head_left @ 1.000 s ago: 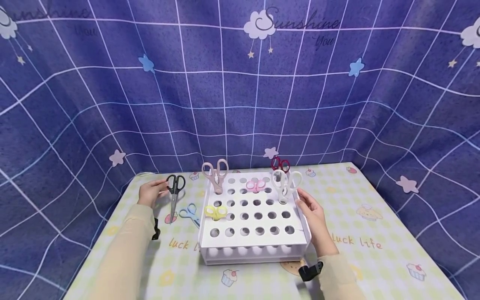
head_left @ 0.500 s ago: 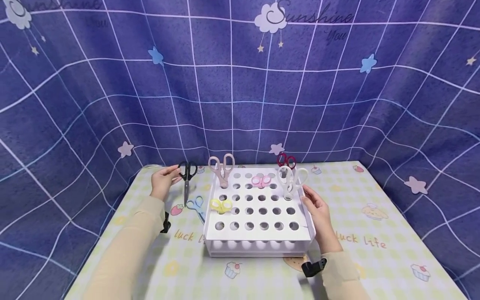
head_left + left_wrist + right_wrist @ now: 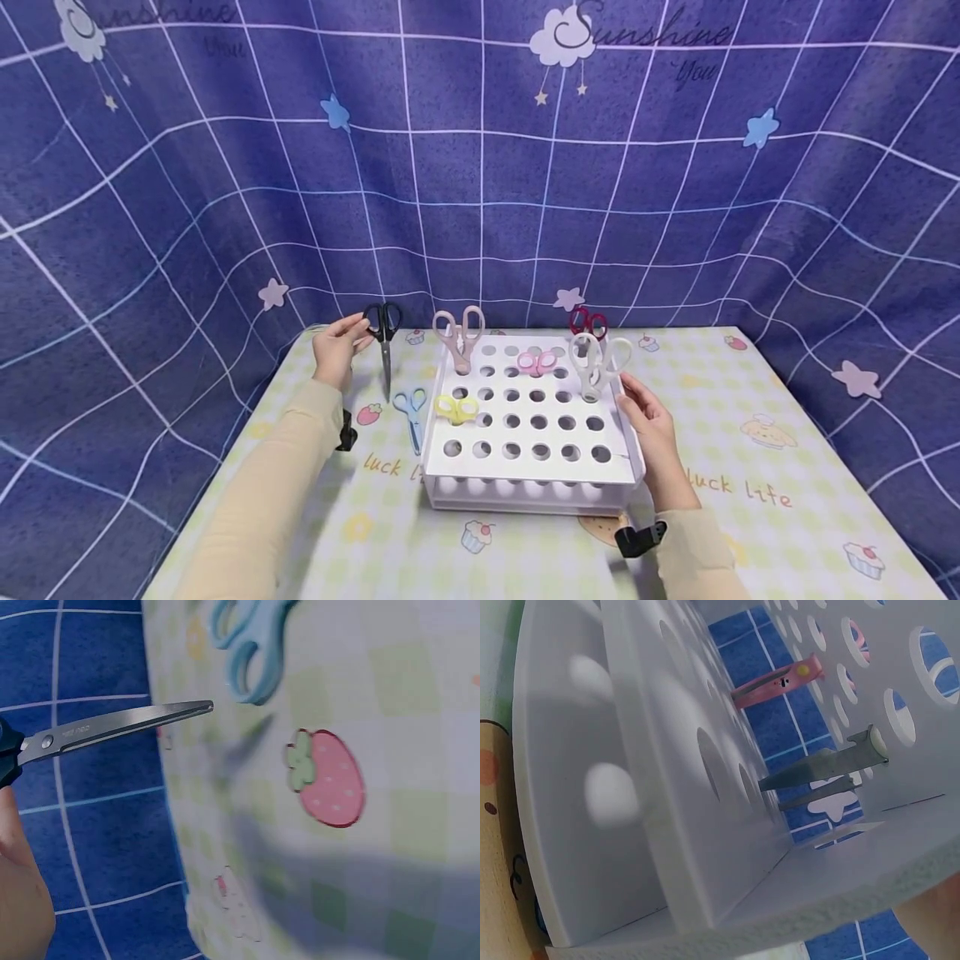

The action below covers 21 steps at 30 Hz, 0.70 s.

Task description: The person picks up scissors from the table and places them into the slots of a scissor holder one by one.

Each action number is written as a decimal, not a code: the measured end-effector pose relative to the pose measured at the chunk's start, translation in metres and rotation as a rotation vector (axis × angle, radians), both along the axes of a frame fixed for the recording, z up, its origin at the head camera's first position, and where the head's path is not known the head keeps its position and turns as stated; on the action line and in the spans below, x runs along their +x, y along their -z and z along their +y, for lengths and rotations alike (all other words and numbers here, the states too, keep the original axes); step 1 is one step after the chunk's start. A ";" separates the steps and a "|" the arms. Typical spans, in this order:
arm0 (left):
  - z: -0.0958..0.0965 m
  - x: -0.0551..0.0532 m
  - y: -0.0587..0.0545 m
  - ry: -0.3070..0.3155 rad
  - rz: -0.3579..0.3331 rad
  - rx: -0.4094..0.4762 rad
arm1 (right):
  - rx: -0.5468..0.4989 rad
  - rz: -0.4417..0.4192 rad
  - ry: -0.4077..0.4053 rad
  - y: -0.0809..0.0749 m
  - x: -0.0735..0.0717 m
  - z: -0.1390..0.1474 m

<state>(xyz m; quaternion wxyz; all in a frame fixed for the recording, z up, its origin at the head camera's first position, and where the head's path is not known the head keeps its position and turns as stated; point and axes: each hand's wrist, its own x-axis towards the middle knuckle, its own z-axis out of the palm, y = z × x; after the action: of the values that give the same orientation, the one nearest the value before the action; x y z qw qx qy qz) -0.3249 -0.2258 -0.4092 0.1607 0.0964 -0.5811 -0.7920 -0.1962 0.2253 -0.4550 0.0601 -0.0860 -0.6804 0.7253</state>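
Observation:
My left hand (image 3: 337,350) pinches the black-handled scissors (image 3: 386,360) by a handle loop, blades pointing down. In the left wrist view their blade (image 3: 124,727) hangs above the tablecloth. Blue scissors (image 3: 412,419) lie left of the white rack (image 3: 525,468), handles away from me. Resting against the rack's right side is my right hand (image 3: 654,429); its far fingers are partly hidden. Handles of mauve (image 3: 461,346), yellow (image 3: 456,408), pink (image 3: 537,362), dark red (image 3: 588,322) and white scissors (image 3: 596,367) stick up from the rack's holes.
The table has a pale checked tablecloth (image 3: 750,375) with printed pictures. A blue gridded curtain (image 3: 480,167) hangs behind and at both sides. Inside the rack, the right wrist view shows a pink blade cover (image 3: 780,681) and a grey-green one (image 3: 825,765).
My left hand has raised the black-handled scissors and brought them slightly nearer the rack. The blue scissors have turned, now pointing more towards me. My right hand stays at the rack; the head view has shifted.

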 end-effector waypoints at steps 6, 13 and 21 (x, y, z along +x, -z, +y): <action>0.001 0.005 -0.019 -0.024 0.067 0.026 | -0.003 0.007 -0.002 0.002 0.002 0.000; 0.007 0.010 -0.037 -0.058 0.072 0.054 | -0.007 -0.007 0.006 0.000 0.002 0.001; 0.011 0.013 -0.046 -0.078 0.103 0.141 | -0.013 -0.001 0.008 -0.003 0.004 -0.003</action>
<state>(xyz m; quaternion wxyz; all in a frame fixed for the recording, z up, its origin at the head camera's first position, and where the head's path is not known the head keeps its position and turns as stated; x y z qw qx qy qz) -0.3120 -0.2148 -0.3635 0.2141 0.0893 -0.5105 -0.8280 -0.1922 0.2224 -0.4519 0.0624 -0.0895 -0.6755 0.7292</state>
